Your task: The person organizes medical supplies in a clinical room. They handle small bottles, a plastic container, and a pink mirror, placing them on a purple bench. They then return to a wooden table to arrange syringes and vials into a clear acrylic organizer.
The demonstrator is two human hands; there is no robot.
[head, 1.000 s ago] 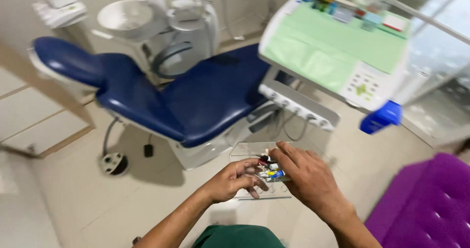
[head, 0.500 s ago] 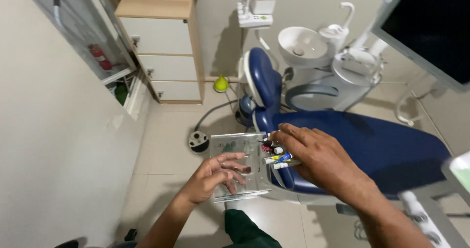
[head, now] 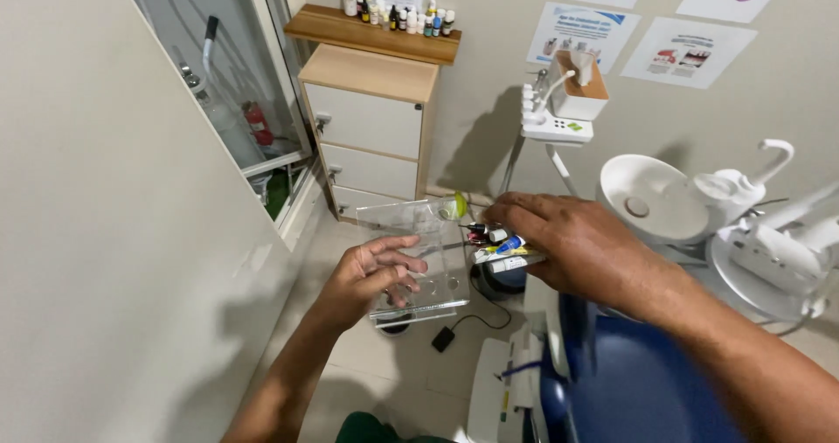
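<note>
Pale walls and a tiled floor framed the scene, with a wooden drawer cabinet (head: 371,128) standing well beyond the hands and a shelf of small bottles (head: 398,17) above it. Between the two hands sat a clear acrylic tray (head: 419,264), held level in the air. The left hand (head: 371,277) lay under and along the tray's near-left part, palm up and fingers loosely spread, thumb over the top face, so it supported the tray rather than clenching it. The right hand (head: 581,246) came in from the right, knuckles up and fingers curled down over a cluster of small tubes and syringes (head: 502,251) at the tray's right edge; its fingertips were hidden by the hand itself, so I could not tell whether it pinched them or only pressed on them. One tube showed a blue cap, another a white body. Just right of the right hand stood a white spittoon bowl (head: 651,198) with its curved spout, and below that wrist the blue dental chair (head: 647,382). Posters (head: 690,50) hung on the wall above the right hand
</note>
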